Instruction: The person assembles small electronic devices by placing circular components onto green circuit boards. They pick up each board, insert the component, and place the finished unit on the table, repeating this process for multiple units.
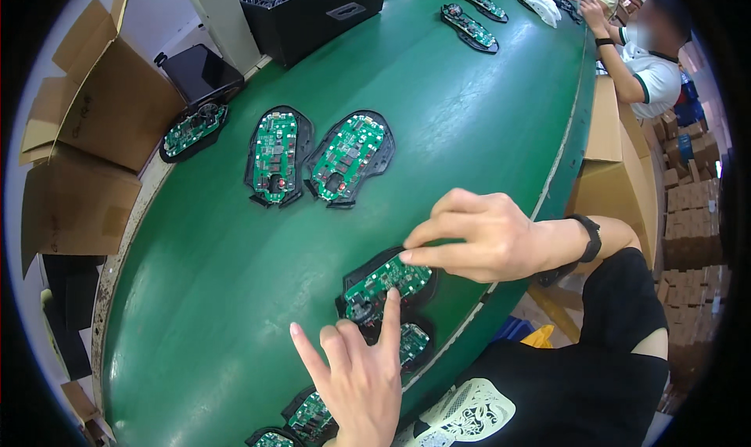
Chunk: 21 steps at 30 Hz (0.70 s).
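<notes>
A green circuit board [383, 280] lies in a black plastic shell [361, 275] on the green work surface, close in front of me. With its index fingertip, my left hand [361, 376] touches the board's near side; its other fingers are spread and hold nothing. My right hand [485, 240] reaches in from the right, thumb and index fingertips pinched close together at the board's far edge. Whatever is between those tips is too small to make out. Another shell with a board [413, 344] sits just nearer to me, partly hidden behind my left hand.
Two board-filled shells [275, 154] [350, 159] lie side by side farther off. More lie at the lower edge [311, 416], far left [192, 132] and far end [469, 29]. A black bin [313, 17] and cardboard boxes [117, 95] flank the surface. A co-worker [653, 64] works at far right.
</notes>
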{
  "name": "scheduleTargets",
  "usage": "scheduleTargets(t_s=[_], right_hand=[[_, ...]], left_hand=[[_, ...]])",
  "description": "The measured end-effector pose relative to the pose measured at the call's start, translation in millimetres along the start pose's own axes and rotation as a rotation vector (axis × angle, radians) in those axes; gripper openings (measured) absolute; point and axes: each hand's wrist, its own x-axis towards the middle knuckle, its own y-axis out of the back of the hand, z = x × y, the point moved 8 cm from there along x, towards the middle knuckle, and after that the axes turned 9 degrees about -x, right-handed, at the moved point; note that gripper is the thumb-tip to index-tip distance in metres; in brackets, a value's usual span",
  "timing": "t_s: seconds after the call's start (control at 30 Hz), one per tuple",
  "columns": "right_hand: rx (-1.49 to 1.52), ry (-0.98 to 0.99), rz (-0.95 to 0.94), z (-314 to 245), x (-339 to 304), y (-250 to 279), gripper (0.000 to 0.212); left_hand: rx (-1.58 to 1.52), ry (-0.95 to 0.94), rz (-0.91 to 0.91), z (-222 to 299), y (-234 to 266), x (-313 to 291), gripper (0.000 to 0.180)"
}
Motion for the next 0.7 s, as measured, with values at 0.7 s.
scheduleTargets(t_s=[0.7], right_hand=[[0.016, 0.157, -0.059, -18, -6, -29, 0.016]], left_hand=[[-0.119, -0.019, -0.009, -1, 8, 11, 0.050]])
